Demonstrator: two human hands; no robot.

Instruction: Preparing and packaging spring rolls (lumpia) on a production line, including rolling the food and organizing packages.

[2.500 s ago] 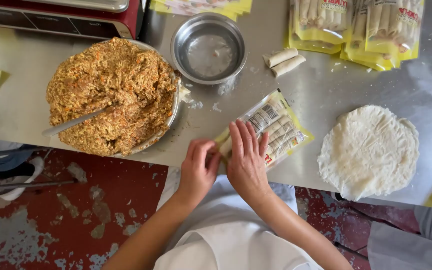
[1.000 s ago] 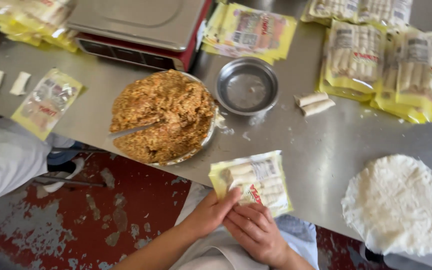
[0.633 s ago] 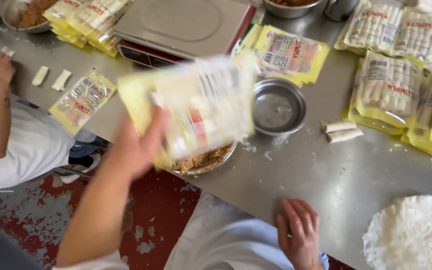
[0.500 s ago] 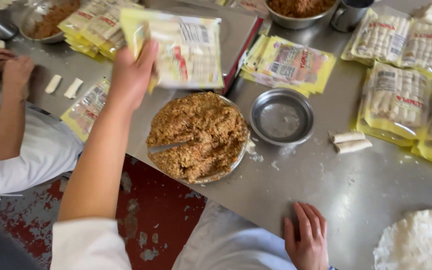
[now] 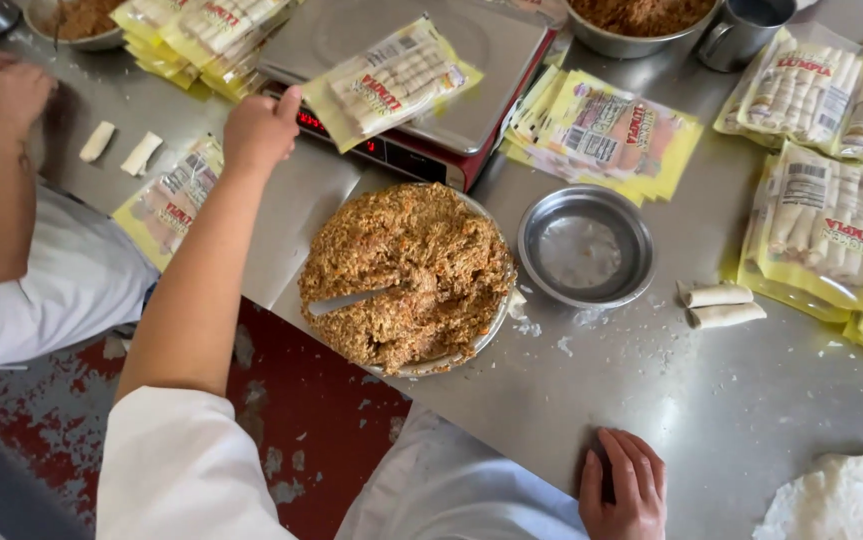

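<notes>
A yellow-edged clear packet of pale rolls (image 5: pixel 391 80) lies on the scale platform at the table's far edge; the scale's red display (image 5: pixel 336 133) glows below it. Flat empty yellow packets (image 5: pixel 606 130) are fanned beside the scale. Filled packets (image 5: pixel 821 215) crowd the right edge, others (image 5: pixel 201 35) the far left, and one (image 5: pixel 166 200) lies at the near-left edge.

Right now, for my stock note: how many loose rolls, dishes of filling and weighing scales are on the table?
Loose rolls: 4 (two at the left, two at the right)
Dishes of filling: 3 (one plate, two bowls at the far edge)
Weighing scale: 1
Total: 8
</notes>
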